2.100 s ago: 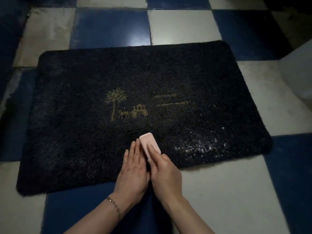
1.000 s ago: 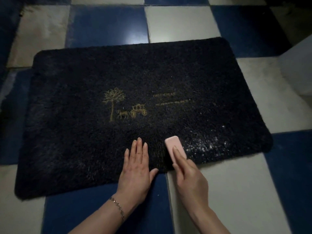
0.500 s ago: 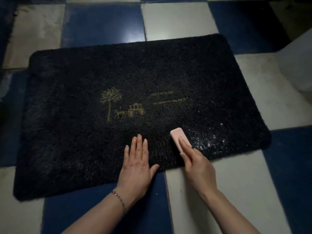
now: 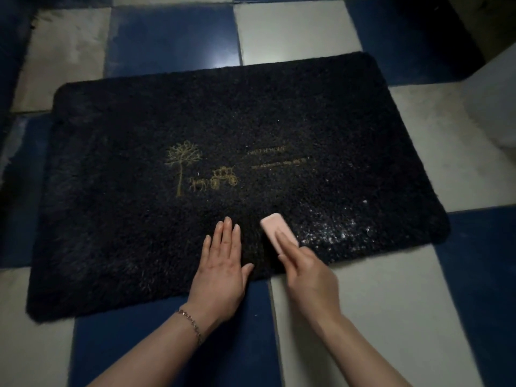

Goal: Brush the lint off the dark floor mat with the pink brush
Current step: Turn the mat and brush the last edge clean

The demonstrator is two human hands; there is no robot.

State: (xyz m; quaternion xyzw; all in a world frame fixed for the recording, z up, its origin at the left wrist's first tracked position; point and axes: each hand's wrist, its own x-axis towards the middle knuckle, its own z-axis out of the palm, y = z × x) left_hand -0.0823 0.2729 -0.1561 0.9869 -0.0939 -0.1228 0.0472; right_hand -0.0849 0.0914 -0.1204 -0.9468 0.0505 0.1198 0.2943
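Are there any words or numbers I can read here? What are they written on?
Upper gold line on the dark floor mat: too blurred to read.
Lower gold line on the mat: also too small and blurred to read.
Gold tree and horse carriage: pictures, not words.
Pink brush: no writing can be seen.
No numbers or signs show anywhere else.

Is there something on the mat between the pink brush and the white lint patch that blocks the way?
Nothing visible does. The pink brush, held by the right hand, sits beside the lint patch on the mat.
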